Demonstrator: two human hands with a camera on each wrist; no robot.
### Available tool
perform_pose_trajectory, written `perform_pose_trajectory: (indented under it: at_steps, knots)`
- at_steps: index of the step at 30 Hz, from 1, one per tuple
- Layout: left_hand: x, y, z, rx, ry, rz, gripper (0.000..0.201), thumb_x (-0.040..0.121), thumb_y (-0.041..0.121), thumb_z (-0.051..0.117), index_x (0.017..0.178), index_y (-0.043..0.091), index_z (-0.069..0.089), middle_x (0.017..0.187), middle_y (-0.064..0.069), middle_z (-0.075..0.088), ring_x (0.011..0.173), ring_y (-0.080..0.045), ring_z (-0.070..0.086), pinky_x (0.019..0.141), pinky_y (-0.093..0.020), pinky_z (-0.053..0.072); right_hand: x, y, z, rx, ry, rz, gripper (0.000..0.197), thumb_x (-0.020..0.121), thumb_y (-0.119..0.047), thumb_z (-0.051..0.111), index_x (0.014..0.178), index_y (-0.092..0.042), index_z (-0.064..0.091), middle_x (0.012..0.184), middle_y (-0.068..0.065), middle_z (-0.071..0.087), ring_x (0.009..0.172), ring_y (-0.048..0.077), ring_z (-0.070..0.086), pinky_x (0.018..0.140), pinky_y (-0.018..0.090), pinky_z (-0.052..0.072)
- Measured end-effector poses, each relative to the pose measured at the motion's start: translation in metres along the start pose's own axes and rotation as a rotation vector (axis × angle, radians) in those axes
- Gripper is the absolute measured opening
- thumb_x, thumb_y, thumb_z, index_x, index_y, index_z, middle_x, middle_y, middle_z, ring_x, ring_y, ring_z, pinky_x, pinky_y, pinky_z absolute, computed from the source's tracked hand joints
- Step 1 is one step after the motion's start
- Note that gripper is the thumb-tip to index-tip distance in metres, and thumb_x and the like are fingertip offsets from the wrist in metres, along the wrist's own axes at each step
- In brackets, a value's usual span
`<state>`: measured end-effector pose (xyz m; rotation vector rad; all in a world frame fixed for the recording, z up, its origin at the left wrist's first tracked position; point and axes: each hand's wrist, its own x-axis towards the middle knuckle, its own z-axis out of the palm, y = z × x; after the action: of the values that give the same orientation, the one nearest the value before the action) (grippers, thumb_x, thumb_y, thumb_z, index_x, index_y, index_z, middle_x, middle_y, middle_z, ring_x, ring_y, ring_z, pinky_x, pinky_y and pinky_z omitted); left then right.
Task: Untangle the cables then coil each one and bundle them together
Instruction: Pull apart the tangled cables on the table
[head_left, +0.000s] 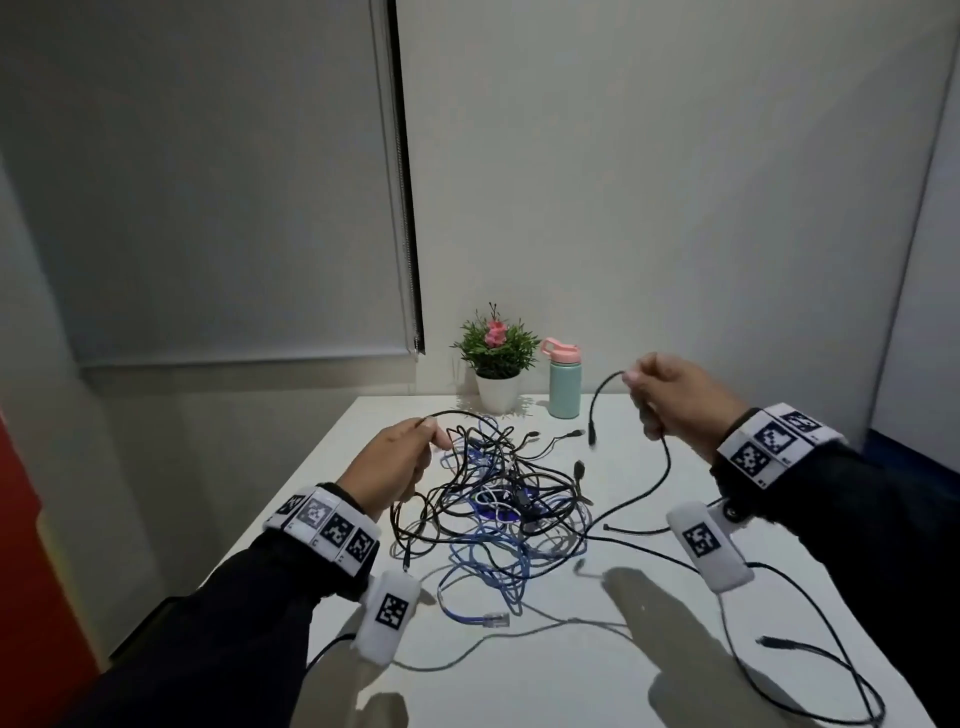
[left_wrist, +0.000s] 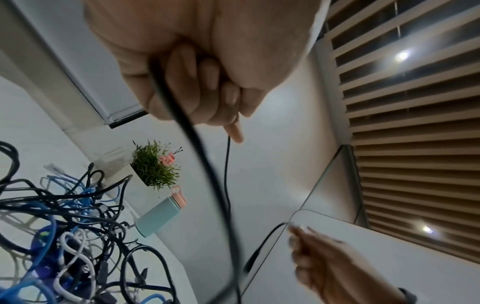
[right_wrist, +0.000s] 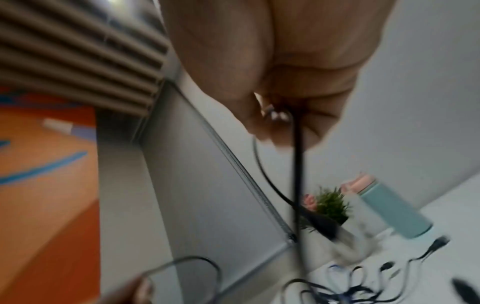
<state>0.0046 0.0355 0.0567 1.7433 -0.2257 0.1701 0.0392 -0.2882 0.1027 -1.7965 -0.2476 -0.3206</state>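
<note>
A tangle of black, blue and white cables (head_left: 493, 499) lies in the middle of the white table (head_left: 571, 675). My left hand (head_left: 400, 457) is raised at the tangle's left edge and grips a black cable loop (head_left: 457, 414); in the left wrist view the fingers (left_wrist: 192, 82) curl round that black cable (left_wrist: 205, 164). My right hand (head_left: 675, 400) is lifted at the right and holds another black cable (head_left: 602, 395), whose plug end (head_left: 592, 434) dangles while the rest trails down to the table. The right wrist view is blurred; the black cable (right_wrist: 297, 174) hangs from the closed fingers.
A potted plant (head_left: 497, 364) and a teal bottle with a pink lid (head_left: 564, 382) stand at the table's far edge by the wall. A blue cable's clear plug (head_left: 496, 620) lies near the front. Loose black cables (head_left: 810, 649) run along the right side.
</note>
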Motion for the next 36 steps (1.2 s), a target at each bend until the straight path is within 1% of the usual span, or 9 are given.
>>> perform_pose_trajectory:
  at_steps: [7, 10, 14, 18, 23, 28, 31, 33, 36]
  knots:
    - [0.004, 0.015, 0.008, -0.061, 0.004, 0.135, 0.044, 0.108, 0.038, 0.036, 0.076, 0.027, 0.063, 0.055, 0.012, 0.033, 0.046, -0.007, 0.021, 0.039, -0.019, 0.022, -0.004, 0.003, -0.003, -0.882, -0.039, -0.107, 0.033, 0.095, -0.024, 0.058, 0.126, -0.014, 0.054, 0.126, 0.010, 0.052, 0.108, 0.028, 0.061, 0.095, 0.036, 0.046]
    - [-0.002, 0.029, 0.021, -0.034, -0.025, 0.241, 0.039, 0.109, 0.038, 0.033, 0.092, 0.019, 0.063, 0.057, 0.011, 0.034, 0.048, -0.008, 0.023, 0.042, -0.022, 0.023, -0.026, -0.022, 0.023, -0.567, -0.279, -0.131, 0.039, 0.094, -0.049, 0.056, 0.092, -0.012, 0.069, 0.086, 0.001, 0.070, 0.079, 0.021, 0.068, 0.071, 0.031, 0.051]
    - [-0.023, 0.046, 0.050, 0.114, -0.249, 0.365, 0.037, 0.109, 0.035, 0.032, 0.101, 0.016, 0.062, 0.061, 0.005, 0.042, 0.051, 0.004, 0.040, 0.048, -0.016, 0.034, -0.047, -0.043, 0.054, 0.175, -0.555, 0.254, 0.072, 0.082, -0.069, 0.051, 0.106, -0.002, 0.064, 0.091, 0.008, 0.069, 0.081, 0.015, 0.065, 0.072, 0.027, 0.053]
    - [-0.041, 0.039, 0.079, 0.228, -0.485, 0.337, 0.017, 0.105, 0.024, 0.048, 0.095, 0.022, 0.062, 0.066, 0.017, 0.054, 0.056, 0.003, 0.047, 0.054, -0.015, 0.041, -0.042, -0.065, 0.057, 0.577, -0.391, 0.185, 0.019, 0.099, -0.022, 0.053, 0.106, -0.005, 0.059, 0.076, 0.003, 0.057, 0.059, 0.012, 0.057, 0.057, 0.027, 0.055]
    - [-0.034, 0.025, 0.059, 0.138, -0.365, 0.195, 0.017, 0.103, 0.013, 0.052, 0.100, 0.002, 0.064, 0.083, -0.023, 0.061, 0.068, -0.019, 0.061, 0.076, -0.038, 0.052, -0.015, -0.076, 0.020, 0.699, -0.061, 0.091, 0.017, 0.103, -0.016, 0.042, 0.102, -0.005, 0.055, 0.063, 0.001, 0.051, 0.047, 0.013, 0.052, 0.052, 0.031, 0.056]
    - [-0.010, 0.039, 0.046, -0.025, -0.122, 0.234, 0.021, 0.105, 0.022, 0.050, 0.106, 0.013, 0.068, 0.066, 0.002, 0.044, 0.052, -0.013, 0.048, 0.057, -0.034, 0.056, -0.011, -0.040, -0.004, -0.286, -0.126, 0.382, 0.057, 0.102, -0.048, 0.042, 0.079, 0.000, 0.064, 0.062, 0.015, 0.064, 0.052, 0.028, 0.064, 0.057, 0.035, 0.057]
    - [-0.001, 0.048, 0.054, 0.179, -0.116, 0.373, 0.020, 0.105, 0.021, 0.051, 0.105, 0.014, 0.070, 0.057, 0.018, 0.054, 0.051, 0.002, 0.050, 0.053, -0.014, 0.045, -0.012, -0.034, -0.003, -0.997, 0.004, -0.069, 0.059, 0.092, -0.065, 0.042, 0.070, -0.013, 0.059, 0.064, 0.002, 0.060, 0.066, 0.027, 0.063, 0.058, 0.031, 0.044]
    - [0.001, 0.051, 0.065, 0.245, -0.151, 0.420, 0.021, 0.104, 0.019, 0.052, 0.109, 0.010, 0.070, 0.062, 0.020, 0.064, 0.057, 0.005, 0.058, 0.055, -0.013, 0.045, -0.020, -0.042, 0.012, -0.837, -0.068, -0.424, 0.052, 0.089, -0.068, 0.039, 0.086, -0.019, 0.057, 0.081, 0.000, 0.059, 0.079, 0.020, 0.058, 0.065, 0.032, 0.041]
    - [0.002, 0.053, 0.076, 0.161, -0.140, 0.435, 0.017, 0.103, 0.017, 0.054, 0.107, 0.008, 0.068, 0.059, 0.020, 0.060, 0.051, 0.006, 0.052, 0.051, -0.013, 0.039, -0.031, -0.051, 0.038, -0.665, -0.449, -0.395, 0.031, 0.098, -0.044, 0.050, 0.097, -0.015, 0.060, 0.078, -0.004, 0.063, 0.065, 0.003, 0.061, 0.060, 0.027, 0.050]
